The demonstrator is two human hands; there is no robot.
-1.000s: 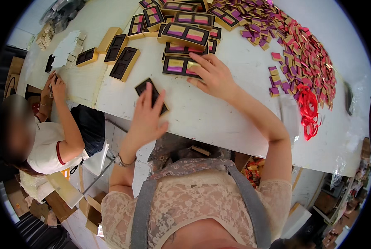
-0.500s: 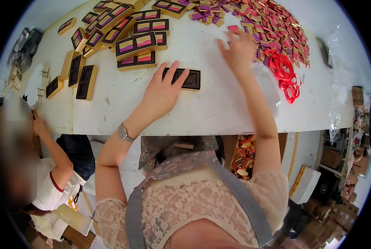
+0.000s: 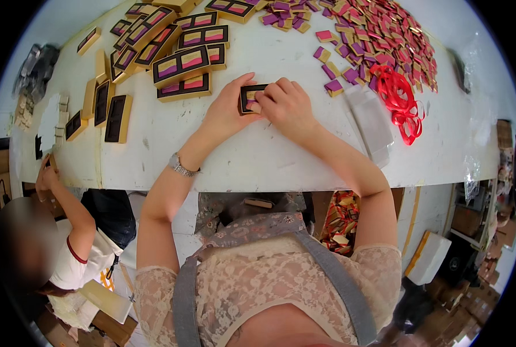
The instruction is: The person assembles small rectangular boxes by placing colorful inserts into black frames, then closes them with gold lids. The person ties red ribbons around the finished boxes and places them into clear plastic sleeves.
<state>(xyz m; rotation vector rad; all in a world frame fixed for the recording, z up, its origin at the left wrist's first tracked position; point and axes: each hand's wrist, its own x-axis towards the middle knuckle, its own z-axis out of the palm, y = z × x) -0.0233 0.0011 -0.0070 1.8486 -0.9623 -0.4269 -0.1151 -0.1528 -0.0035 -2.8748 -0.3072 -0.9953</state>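
Note:
A small gold-sided box with a dark tray (image 3: 245, 95) lies on the white table in front of me. My left hand (image 3: 226, 107) grips its left end, with fingers along the far side and the thumb near the front. Over its right part is my right hand (image 3: 288, 109), its fingers bunched together at the tray. A small gold and purple wrapped piece (image 3: 251, 104) shows at those fingertips, inside the tray. The right hand hides the rest of the box.
Filled boxes (image 3: 180, 65) are stacked at the far left, with empty-tray boxes (image 3: 117, 118) nearer. Wrapped pieces (image 3: 379, 46) are heaped at the far right, beside red ribbon (image 3: 399, 101) and a whitish plastic tray (image 3: 370, 121). A co-worker's hand (image 3: 49, 176) is at the left table edge.
My right hand has come from the heap of wrapped pieces to the box, and a wrapped piece now shows at its fingers. My left hand has shifted from atop the box to its left end.

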